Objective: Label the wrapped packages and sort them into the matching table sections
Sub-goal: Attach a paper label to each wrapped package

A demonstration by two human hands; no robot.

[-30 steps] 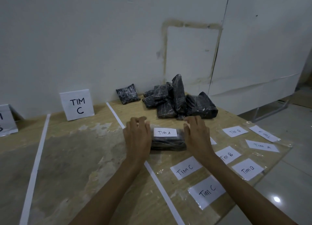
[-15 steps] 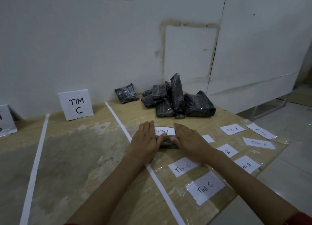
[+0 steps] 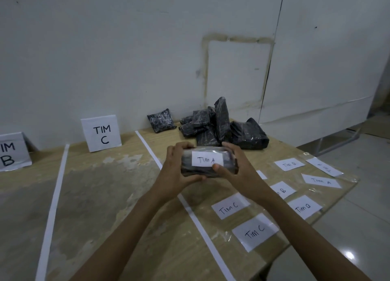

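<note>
A dark wrapped package [image 3: 195, 170] with a white "TIM A" label [image 3: 207, 159] on its face is lifted off the table, tilted toward me. My left hand [image 3: 176, 170] grips its left end and my right hand [image 3: 234, 169] grips its right end, thumb on the label's lower edge. Behind it lies a pile of black wrapped packages [image 3: 223, 126], with one more package [image 3: 161, 122] set apart to its left. Loose paper labels reading "TIM C" [image 3: 255, 231], "TIM B" [image 3: 304, 207] and "TIM A" [image 3: 320, 181] lie under clear film on the table's right part.
White tape strips [image 3: 199, 221] [image 3: 53, 204] divide the wooden table [image 3: 109, 196] into sections. Upright signs "TIM C" [image 3: 102, 133] and "TIM B" [image 3: 11, 152] stand against the white wall. The table's right edge drops to a tiled floor [image 3: 348, 249].
Both hands, earlier pressing the label onto the package on the table, now have lifted the package up and tilted its labelled face toward me.
</note>
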